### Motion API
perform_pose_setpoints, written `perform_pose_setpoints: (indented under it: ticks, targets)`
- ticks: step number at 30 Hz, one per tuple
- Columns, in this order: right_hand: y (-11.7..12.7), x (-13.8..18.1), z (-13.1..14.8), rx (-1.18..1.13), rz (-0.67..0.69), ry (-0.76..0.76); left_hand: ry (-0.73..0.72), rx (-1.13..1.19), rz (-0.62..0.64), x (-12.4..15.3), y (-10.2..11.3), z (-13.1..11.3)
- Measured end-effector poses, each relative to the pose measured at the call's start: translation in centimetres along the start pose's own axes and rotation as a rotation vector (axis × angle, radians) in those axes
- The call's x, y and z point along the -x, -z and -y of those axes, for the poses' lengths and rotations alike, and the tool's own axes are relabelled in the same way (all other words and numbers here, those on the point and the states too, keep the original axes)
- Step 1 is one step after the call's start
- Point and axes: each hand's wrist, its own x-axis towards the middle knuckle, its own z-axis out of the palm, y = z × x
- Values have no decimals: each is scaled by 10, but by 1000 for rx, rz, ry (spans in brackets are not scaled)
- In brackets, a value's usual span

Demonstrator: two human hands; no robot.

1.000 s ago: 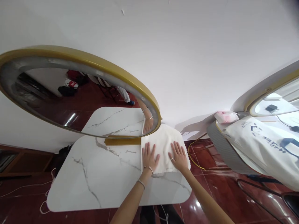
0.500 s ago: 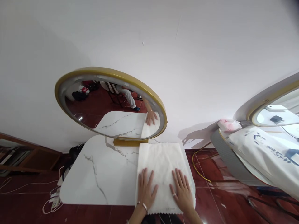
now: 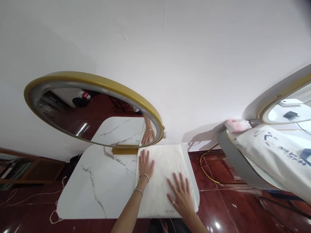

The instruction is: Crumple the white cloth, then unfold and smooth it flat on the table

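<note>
A white towel (image 3: pixel 161 165) with scalloped ends lies flat along the right part of a white, grey-veined table (image 3: pixel 87 184). My left hand (image 3: pixel 145 166) rests flat near the towel's left edge, toward its far end, fingers together and stretched forward. Bracelets circle that wrist. On the towel's near right part lies my right hand (image 3: pixel 181 194), palm down with its fingers spread and a ring on one finger. Neither hand grips anything. Faint small print shows at the towel's near end.
A round gold-framed mirror (image 3: pixel 102 82) stands at the table's back on a gold base (image 3: pixel 123 150), reflecting my left hand. To the right, a second table (image 3: pixel 243 165) bears a white printed cloth bag (image 3: pixel 274 149), a tissue pack (image 3: pixel 238 125) and another mirror (image 3: pixel 272 100). Cables (image 3: pixel 36 194) trail on the floor at left.
My left hand has slid forward along the towel's left side toward its far end. My right hand stays on the near right part, its fingers more spread. The view has shifted slightly.
</note>
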Motion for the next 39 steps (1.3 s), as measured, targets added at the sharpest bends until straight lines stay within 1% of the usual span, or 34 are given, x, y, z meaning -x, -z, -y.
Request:
perform_pose_setpoints:
  ticks: [4, 7, 11, 16, 19, 22, 25, 28, 30, 32, 34, 36, 37, 39]
  targets:
    - [6, 3, 7, -27, 61, 66, 33, -18, 15, 7, 8, 8]
    - [4, 1, 23, -42, 73, 80, 32, -25, 15, 11, 15, 26]
    - [-6, -7, 55, -63, 54, 84, 48, -46, 24, 17, 25, 61]
    - [-17, -20, 94, -72, 8, 130, 44, -44, 23, 23, 36, 109]
    - [-23, -27, 123, -67, 36, 113, 11, -36, 14, 23, 42, 137]
    - [-29, -33, 157, -51, 53, 77, -37, -19, 12, 24, 48, 168]
    - [-36, -39, 189, -49, 74, 60, -53, -1, 17, 25, 55, 199]
    - [-42, -45, 209, -29, 78, 48, -56, 13, -7, 26, 60, 218]
    - [-44, -47, 214, -7, 69, 44, -80, 32, -36, 25, 60, 218]
    - [-44, -48, 215, 3, 69, 49, -174, 57, -26, 19, 56, 205]
    - [-43, -48, 212, 6, 81, 59, -346, 80, 51, 10, 49, 178]
    - [-42, -47, 206, 4, 99, 67, -492, 92, 134, -2, 38, 142]
    - [-41, -46, 201, 0, 108, 72, -529, 95, 159, -8, 31, 123]
    - [-39, -44, 189, 1, 119, 77, -538, 95, 172, -17, 18, 87]
